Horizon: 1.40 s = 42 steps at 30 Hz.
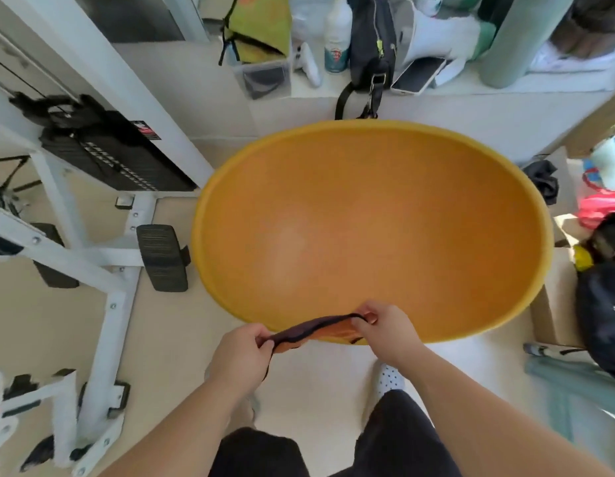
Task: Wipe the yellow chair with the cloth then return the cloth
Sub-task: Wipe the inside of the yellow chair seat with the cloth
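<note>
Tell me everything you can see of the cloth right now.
The cloth is small and soft. It is dark along its upper edge, with orange showing below. It is stretched into a narrow band between the left hand and the right hand, each pinching one end. It sits at the near rim of the yellow chair. Whether it touches that rim cannot be told.

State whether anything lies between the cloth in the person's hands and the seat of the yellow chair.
Nothing visible does. The left hand and right hand pinch the cloth stretched between them, over the near rim of the yellow chair, and no object shows on the seat beyond it.
</note>
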Each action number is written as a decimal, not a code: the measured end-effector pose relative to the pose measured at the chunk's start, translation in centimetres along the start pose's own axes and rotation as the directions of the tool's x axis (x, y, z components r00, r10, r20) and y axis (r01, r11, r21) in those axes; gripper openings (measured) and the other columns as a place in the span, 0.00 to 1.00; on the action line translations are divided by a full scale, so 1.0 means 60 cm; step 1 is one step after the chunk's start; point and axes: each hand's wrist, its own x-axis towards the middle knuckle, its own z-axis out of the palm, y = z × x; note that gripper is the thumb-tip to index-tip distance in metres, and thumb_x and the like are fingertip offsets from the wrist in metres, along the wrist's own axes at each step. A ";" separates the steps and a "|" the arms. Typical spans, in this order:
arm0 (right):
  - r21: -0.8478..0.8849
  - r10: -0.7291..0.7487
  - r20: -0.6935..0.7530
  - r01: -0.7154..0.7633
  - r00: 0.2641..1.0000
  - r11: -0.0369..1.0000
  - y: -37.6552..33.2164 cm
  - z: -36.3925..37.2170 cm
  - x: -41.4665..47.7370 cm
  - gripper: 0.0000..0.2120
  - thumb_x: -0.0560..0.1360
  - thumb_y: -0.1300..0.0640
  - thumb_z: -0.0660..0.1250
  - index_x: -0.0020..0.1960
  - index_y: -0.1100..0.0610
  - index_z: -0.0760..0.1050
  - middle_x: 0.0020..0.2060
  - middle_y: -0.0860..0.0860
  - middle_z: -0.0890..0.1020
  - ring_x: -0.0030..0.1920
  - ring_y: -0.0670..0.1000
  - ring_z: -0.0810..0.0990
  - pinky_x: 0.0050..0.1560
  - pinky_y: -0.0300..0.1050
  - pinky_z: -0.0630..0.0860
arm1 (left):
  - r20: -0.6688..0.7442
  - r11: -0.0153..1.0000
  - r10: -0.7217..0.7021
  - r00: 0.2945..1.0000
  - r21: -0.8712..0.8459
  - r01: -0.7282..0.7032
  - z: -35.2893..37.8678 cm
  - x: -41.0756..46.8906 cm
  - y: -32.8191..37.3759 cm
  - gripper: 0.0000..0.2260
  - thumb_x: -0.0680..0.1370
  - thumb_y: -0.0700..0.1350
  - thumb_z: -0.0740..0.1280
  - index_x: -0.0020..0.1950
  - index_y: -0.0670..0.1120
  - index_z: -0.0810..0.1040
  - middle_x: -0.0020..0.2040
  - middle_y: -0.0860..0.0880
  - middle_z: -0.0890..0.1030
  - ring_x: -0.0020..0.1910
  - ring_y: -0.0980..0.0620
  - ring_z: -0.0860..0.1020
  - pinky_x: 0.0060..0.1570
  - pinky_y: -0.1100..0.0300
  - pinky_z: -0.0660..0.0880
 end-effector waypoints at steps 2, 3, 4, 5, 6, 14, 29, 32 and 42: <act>0.040 0.041 -0.041 -0.039 0.998 0.998 -0.011 0.030 0.029 0.03 0.78 0.54 0.68 0.47 0.48 0.80 0.36 0.46 0.85 0.34 0.48 0.80 0.34 0.43 0.75 | 0.066 0.999 0.016 0.998 0.038 -0.019 -0.007 0.062 -0.031 0.06 0.78 0.46 0.67 0.41 0.54 0.80 0.36 0.54 0.81 0.38 0.53 0.79 0.41 0.51 0.79; 0.057 0.067 -0.066 -0.063 0.996 0.996 -0.015 0.043 0.039 0.04 0.78 0.54 0.69 0.46 0.48 0.80 0.36 0.47 0.85 0.33 0.48 0.79 0.32 0.42 0.74 | 0.105 0.999 0.028 0.994 0.037 -0.032 -0.010 0.091 -0.043 0.06 0.78 0.47 0.67 0.41 0.54 0.80 0.36 0.53 0.81 0.38 0.52 0.79 0.41 0.52 0.78; 0.069 0.097 -0.088 -0.092 0.991 0.993 -0.017 0.057 0.048 0.04 0.78 0.54 0.69 0.45 0.48 0.81 0.36 0.47 0.84 0.32 0.48 0.77 0.33 0.42 0.73 | 0.153 0.999 0.034 0.988 0.024 -0.038 -0.010 0.122 -0.055 0.06 0.78 0.46 0.67 0.42 0.53 0.80 0.37 0.53 0.82 0.38 0.51 0.79 0.41 0.54 0.77; 0.076 0.130 -0.102 -0.123 0.986 0.989 -0.018 0.071 0.057 0.04 0.78 0.54 0.69 0.45 0.48 0.81 0.36 0.47 0.84 0.33 0.48 0.77 0.34 0.42 0.72 | 0.206 0.999 0.034 0.978 0.004 -0.035 -0.010 0.150 -0.064 0.06 0.78 0.45 0.67 0.42 0.53 0.80 0.38 0.51 0.82 0.39 0.50 0.80 0.40 0.55 0.76; 0.078 0.165 -0.114 -0.157 0.980 0.985 -0.018 0.082 0.066 0.04 0.78 0.54 0.70 0.45 0.48 0.81 0.36 0.47 0.83 0.33 0.48 0.77 0.34 0.43 0.72 | 0.266 0.999 0.033 0.963 -0.025 -0.028 -0.008 0.176 -0.071 0.06 0.79 0.45 0.67 0.43 0.52 0.80 0.39 0.49 0.83 0.41 0.47 0.81 0.39 0.55 0.76; -0.066 0.167 -0.495 -0.229 0.853 0.971 0.009 0.135 0.263 0.05 0.77 0.50 0.70 0.50 0.49 0.82 0.43 0.53 0.81 0.39 0.54 0.79 0.36 0.43 0.71 | 0.475 0.978 0.128 0.871 0.083 -0.189 0.070 0.348 -0.071 0.04 0.78 0.47 0.69 0.44 0.49 0.81 0.41 0.51 0.83 0.41 0.49 0.81 0.39 0.57 0.76; 0.061 -0.283 -0.653 0.421 0.703 0.905 0.106 0.411 0.581 0.09 0.81 0.57 0.66 0.59 0.51 0.80 0.51 0.44 0.82 0.54 0.45 0.80 0.56 0.38 0.74 | -0.005 0.337 0.670 0.742 0.893 -0.298 0.048 0.511 -0.158 0.16 0.74 0.58 0.58 0.55 0.53 0.79 0.48 0.51 0.78 0.49 0.45 0.76 0.44 0.49 0.73; -0.101 -0.438 -0.642 0.497 0.629 0.862 0.105 0.419 0.615 0.09 0.80 0.57 0.66 0.60 0.52 0.79 0.53 0.44 0.82 0.54 0.43 0.77 0.52 0.34 0.70 | -0.095 0.328 0.727 0.680 0.918 -0.223 0.046 0.516 -0.172 0.16 0.75 0.56 0.59 0.57 0.51 0.78 0.50 0.50 0.79 0.52 0.43 0.76 0.51 0.46 0.73; -0.476 -0.499 -0.395 0.292 0.772 0.830 0.115 0.407 0.660 0.32 0.83 0.38 0.47 0.83 0.50 0.49 0.82 0.47 0.48 0.82 0.48 0.43 0.81 0.54 0.39 | -0.358 0.498 0.788 0.501 0.848 -0.179 0.021 0.498 -0.205 0.17 0.75 0.50 0.66 0.59 0.43 0.81 0.59 0.42 0.81 0.70 0.38 0.71 0.71 0.36 0.58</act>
